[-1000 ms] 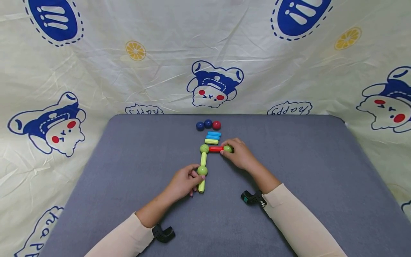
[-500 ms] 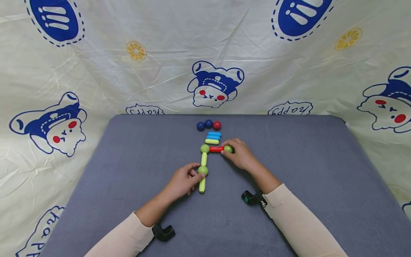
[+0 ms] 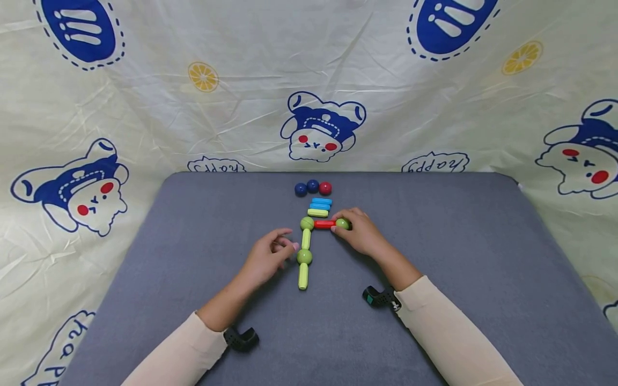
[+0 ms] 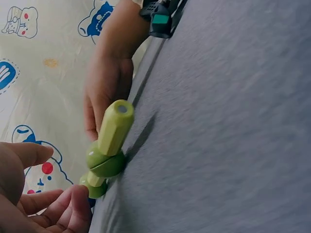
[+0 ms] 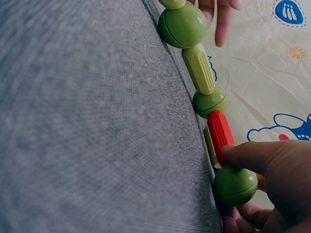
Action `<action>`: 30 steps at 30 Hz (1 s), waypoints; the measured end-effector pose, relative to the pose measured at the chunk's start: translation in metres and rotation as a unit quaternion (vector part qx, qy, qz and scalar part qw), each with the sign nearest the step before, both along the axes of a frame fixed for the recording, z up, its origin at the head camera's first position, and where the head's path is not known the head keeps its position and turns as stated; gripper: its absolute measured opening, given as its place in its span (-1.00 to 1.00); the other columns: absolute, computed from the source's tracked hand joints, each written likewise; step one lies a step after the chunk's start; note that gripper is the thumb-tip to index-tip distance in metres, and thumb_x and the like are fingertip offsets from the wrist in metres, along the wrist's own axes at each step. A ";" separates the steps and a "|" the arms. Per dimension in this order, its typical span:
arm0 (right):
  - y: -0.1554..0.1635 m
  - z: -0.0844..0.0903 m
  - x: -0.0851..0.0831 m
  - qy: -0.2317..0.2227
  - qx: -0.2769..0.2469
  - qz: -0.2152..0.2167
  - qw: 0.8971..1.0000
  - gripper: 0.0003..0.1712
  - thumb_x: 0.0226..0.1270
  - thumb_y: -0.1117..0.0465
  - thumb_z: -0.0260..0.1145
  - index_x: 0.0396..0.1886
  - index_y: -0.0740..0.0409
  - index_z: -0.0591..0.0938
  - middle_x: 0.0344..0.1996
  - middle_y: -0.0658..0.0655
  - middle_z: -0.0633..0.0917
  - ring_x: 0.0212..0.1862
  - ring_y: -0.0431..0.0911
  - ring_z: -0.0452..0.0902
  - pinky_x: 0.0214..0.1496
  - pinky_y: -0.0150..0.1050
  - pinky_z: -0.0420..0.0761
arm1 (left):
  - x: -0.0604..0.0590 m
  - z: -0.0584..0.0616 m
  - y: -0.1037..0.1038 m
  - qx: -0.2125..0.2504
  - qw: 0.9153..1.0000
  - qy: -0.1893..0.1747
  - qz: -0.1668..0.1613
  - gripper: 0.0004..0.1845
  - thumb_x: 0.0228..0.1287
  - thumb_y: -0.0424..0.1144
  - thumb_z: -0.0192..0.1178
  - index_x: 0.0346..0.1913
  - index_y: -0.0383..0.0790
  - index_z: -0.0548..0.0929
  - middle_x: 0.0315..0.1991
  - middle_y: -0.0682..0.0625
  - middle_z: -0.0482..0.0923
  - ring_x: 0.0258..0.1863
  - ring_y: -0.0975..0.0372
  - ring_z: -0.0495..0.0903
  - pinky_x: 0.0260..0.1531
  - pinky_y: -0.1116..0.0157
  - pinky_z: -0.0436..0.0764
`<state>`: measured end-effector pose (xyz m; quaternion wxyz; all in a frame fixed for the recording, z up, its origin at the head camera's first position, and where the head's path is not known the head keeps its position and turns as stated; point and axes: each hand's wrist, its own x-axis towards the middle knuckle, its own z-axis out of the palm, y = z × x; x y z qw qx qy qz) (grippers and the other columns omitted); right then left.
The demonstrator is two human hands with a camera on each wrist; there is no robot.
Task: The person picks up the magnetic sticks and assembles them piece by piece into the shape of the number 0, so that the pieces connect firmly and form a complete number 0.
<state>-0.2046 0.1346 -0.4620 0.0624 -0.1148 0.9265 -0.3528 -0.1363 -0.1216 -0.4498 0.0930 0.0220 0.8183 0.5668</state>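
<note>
A chain of toy pieces lies on the grey mat (image 3: 193, 257). A lime stick (image 3: 302, 276), a green ball (image 3: 304, 256) and a second lime stick (image 3: 306, 238) run up to a corner green ball (image 3: 307, 223). A red stick (image 3: 324, 224) leads right from it to an end green ball (image 3: 342, 224). My right hand (image 3: 340, 221) pinches that end ball (image 5: 234, 185), its thumb (image 5: 252, 154) against the red stick (image 5: 221, 133). My left hand (image 3: 289, 239) hovers just left of the lower ball, fingers (image 4: 73, 206) loosely curled and holding nothing.
Two dark blue balls (image 3: 306, 187) and a red ball (image 3: 325, 188) sit at the mat's far edge. Two blue sticks (image 3: 321, 203) and a yellow stick (image 3: 317, 213) lie just above the red stick. A printed cloth (image 3: 145, 107) hangs behind and around the mat.
My left hand has let go of the lower green ball and drawn back to the left and slightly up. The right hand and the chain have stayed put.
</note>
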 end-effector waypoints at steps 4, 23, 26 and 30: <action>0.001 0.000 0.000 0.000 -0.004 0.000 1.000 -0.72 0.44 0.09 0.33 0.07 0.03 0.68 0.13 0.26 0.56 0.12 0.13 0.43 0.04 -0.06 0.42 | -0.010 0.005 -0.001 -0.005 1.000 0.011 0.003 -0.44 0.36 -0.08 0.31 0.36 -0.16 0.51 -0.06 -0.09 0.64 -0.48 0.14 0.56 -0.59 0.27 0.53; -0.001 -0.001 0.003 0.003 -0.002 -0.001 1.000 -0.71 0.45 0.08 0.33 0.08 0.03 0.67 0.13 0.26 0.56 0.15 0.14 0.45 0.13 0.04 0.44 | -0.063 0.022 -0.008 0.023 0.998 0.038 0.039 -0.42 0.37 -0.17 0.30 0.40 -0.18 0.45 0.19 -0.20 0.56 0.07 0.04 0.57 -0.10 0.11 0.71; -0.001 -0.001 0.002 0.005 -0.001 0.000 1.000 -0.71 0.45 0.08 0.32 0.09 0.03 0.67 0.13 0.26 0.56 0.14 0.14 0.44 0.11 0.02 0.44 | -0.071 0.017 -0.008 0.015 0.998 0.045 0.045 -0.39 0.35 -0.19 0.32 0.42 -0.21 0.43 0.21 -0.21 0.55 0.07 0.03 0.58 -0.12 0.16 0.69; 0.000 -0.001 0.001 0.005 -0.002 0.000 1.000 -0.70 0.45 0.08 0.32 0.09 0.04 0.67 0.12 0.26 0.56 0.12 0.13 0.44 0.06 -0.03 0.43 | -0.080 0.011 -0.004 -0.022 0.997 0.053 0.048 -0.36 0.35 -0.15 0.33 0.44 -0.18 0.42 0.23 -0.14 0.56 0.11 0.05 0.59 -0.12 0.20 0.66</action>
